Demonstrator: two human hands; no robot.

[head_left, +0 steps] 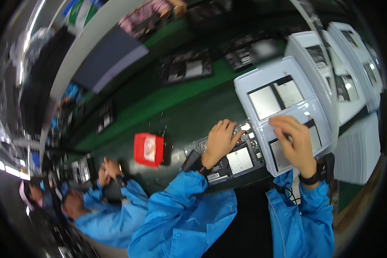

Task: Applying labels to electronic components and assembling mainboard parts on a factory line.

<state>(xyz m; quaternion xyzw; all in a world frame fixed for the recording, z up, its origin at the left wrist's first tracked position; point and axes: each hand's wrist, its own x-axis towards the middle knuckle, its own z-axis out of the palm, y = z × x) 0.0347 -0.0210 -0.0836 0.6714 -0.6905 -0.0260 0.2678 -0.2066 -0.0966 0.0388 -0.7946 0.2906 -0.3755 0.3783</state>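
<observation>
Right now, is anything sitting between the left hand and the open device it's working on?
Nothing visible. The left hand rests directly on the open device on the green belt. The right hand is apart, on the white tray beside it. The red box lies off to the left.

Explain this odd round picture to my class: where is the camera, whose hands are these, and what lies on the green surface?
The camera sits on a worker's head and looks down, and its wide lens bends straight edges. The two blue-sleeved arms are the wearer's own. The left hand rests on an opened dark device lying on the green belt. The right hand touches a white moulded tray holding flat grey panels; whether it grips anything is unclear. More white trays stack to the right. A red box lies to the left, near another blue-sleeved person.
</observation>
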